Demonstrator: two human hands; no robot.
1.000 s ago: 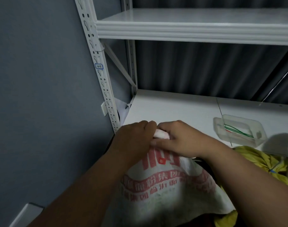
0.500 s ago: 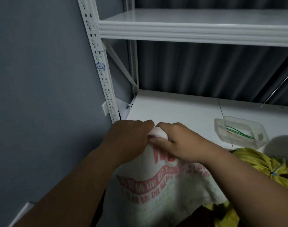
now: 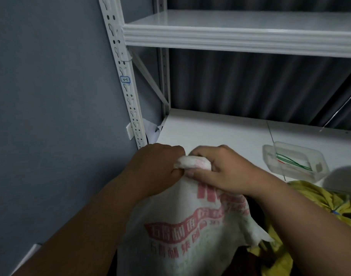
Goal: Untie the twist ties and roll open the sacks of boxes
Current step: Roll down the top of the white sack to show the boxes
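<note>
Both hands grip the bunched neck of the white sack (image 3: 190, 226), which stands near the front edge of the lower shelf (image 3: 220, 132): left hand (image 3: 156, 168) curled round its left side, right hand (image 3: 222, 172) round its right. Any twist tie there is hidden under the fingers. A hard tug might tip the sack.

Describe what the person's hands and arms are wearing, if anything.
Nothing is worn that shows. The left hand and right hand are bare: no gloves, and no rings visible. Both forearms are bare to the frame's edge, with no sleeve cuff, watch or wristband in view.
</note>
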